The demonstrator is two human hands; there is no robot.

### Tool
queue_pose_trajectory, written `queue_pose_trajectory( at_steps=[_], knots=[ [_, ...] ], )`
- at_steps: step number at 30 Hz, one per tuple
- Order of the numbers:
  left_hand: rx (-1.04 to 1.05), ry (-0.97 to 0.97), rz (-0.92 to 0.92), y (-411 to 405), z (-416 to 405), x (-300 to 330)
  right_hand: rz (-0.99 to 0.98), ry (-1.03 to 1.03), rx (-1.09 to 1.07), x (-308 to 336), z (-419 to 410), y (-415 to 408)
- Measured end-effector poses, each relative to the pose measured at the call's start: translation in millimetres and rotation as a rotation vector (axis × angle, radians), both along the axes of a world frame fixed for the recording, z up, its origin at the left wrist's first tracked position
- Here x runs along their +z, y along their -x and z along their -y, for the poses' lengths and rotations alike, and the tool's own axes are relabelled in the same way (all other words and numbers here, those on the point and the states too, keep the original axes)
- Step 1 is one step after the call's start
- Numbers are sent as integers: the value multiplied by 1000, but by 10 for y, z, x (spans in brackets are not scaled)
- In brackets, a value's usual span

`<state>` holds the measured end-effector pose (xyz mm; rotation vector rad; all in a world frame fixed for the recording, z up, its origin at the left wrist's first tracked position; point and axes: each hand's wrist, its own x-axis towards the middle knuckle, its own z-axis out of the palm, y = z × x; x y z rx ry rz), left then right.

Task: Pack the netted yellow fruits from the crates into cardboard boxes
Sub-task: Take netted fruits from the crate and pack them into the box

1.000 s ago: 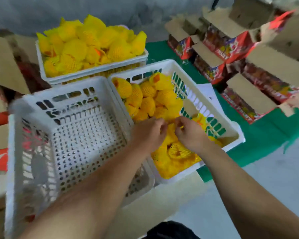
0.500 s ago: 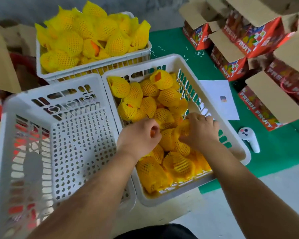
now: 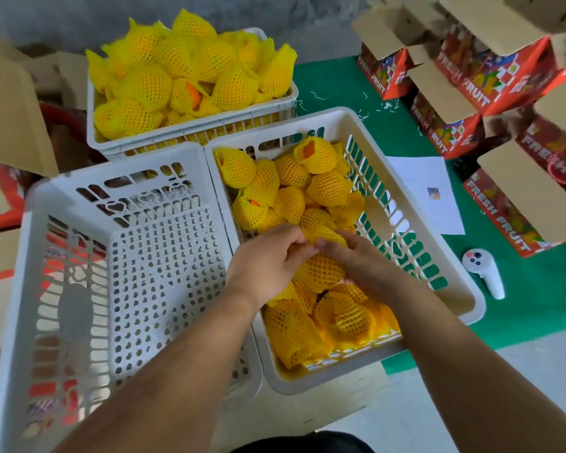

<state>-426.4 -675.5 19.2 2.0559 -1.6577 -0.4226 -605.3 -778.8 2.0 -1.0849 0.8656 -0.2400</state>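
Note:
Several netted yellow fruits fill the white crate point(image 3: 347, 125) in the middle. My left hand point(image 3: 268, 259) and my right hand point(image 3: 356, 259) are both inside it, fingers curled round netted fruits point(image 3: 321, 269) at the pile's middle. A second crate point(image 3: 190, 132) behind it is heaped with more netted fruits point(image 3: 190, 70). Open red "FRESH FRUIT" cardboard boxes point(image 3: 490, 197) stand on the green mat at the right. Which fruit each hand holds is partly hidden by the fingers.
A white crate point(image 3: 121, 256) with nothing in it stands at the left, touching the middle crate. A white sheet of paper point(image 3: 428, 191) and a white controller point(image 3: 484, 269) lie on the green mat point(image 3: 340, 86). More cardboard flaps point(image 3: 13, 119) sit at the far left.
Both hands have shifted within the middle crate and come together over one spot, now gripping netted fruits between them. The camera view has tilted, showing more of the boxes at the right.

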Motion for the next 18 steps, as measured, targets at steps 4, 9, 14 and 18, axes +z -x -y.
queue_pose_trajectory(
  at_steps=[4,9,14,18],
  knots=[
    [54,15,-22,-2,3,10,46,-165,141,-1,-67,1],
    [138,55,-186,35,12,92,136,-145,139,-16,-62,-16],
    [43,4,27,67,14,58,270,-254,-99,-43,5,-4],
    [8,-3,47,33,36,0,370,-303,-54,-38,12,2]
  ],
)
